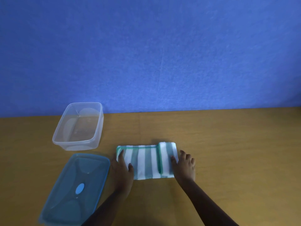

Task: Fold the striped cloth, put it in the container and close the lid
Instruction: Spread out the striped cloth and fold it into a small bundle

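Observation:
The green-and-white striped cloth (146, 161) lies folded into a narrow band on the wooden table (228, 152), with its right end doubled over on top. My left hand (121, 170) rests on the cloth's left end, fingers straight. My right hand (184, 165) is at the right end, its thumb on top of the doubled-over part and its fingers beside the edge. The clear plastic container (78, 127) stands open and empty at the back left. Its blue lid (75, 190) lies flat on the table in front of it, left of my left arm.
A blue wall (146, 54) rises right behind the table's far edge. Bare wood stretches to the right of the cloth and between the cloth and the wall.

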The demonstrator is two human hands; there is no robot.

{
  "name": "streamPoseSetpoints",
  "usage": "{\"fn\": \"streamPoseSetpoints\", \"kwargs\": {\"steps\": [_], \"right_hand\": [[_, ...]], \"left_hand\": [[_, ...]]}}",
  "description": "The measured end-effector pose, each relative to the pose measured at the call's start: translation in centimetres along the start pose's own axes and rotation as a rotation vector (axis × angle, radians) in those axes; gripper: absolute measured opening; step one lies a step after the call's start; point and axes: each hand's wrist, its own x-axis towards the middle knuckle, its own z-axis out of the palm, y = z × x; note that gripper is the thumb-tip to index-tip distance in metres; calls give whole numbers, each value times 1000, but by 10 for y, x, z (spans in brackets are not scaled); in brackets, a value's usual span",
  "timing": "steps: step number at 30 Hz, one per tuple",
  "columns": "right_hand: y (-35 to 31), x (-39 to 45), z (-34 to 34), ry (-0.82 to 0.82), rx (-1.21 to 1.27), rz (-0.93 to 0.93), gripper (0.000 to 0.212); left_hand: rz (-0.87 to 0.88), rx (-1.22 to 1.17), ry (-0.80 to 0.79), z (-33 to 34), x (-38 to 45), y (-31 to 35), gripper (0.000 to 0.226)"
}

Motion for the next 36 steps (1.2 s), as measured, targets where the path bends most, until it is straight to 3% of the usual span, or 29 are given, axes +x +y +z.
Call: {"fn": "streamPoseSetpoints", "kwargs": {"steps": [4, 8, 13, 16, 21, 31, 36], "right_hand": [[3, 4, 1, -121, 88, 49, 60], [0, 16, -7, -173, 370, 62, 63], [-3, 27, -21, -89, 463, 0, 55], [-6, 31, -28, 3, 442, -64, 51], [-10, 30, -33, 58, 392, -145, 50], [-8, 29, -30, -4, 289, -106, 61], [-13, 21, -33, 11, 21, -241, 63]], "left_hand": [[-157, -74, 41, 0, 4, 7, 64], [-354, -271, 16, -6, 19, 8, 54], [-459, -478, -93, -5, 28, 6, 57], [-528, -641, -155, 0, 25, 9, 42], [-511, -729, -193, 3, 24, 11, 19], [-428, -623, -253, 6, 22, 4, 30], [-385, -571, -255, 5, 21, -4, 30]]}}
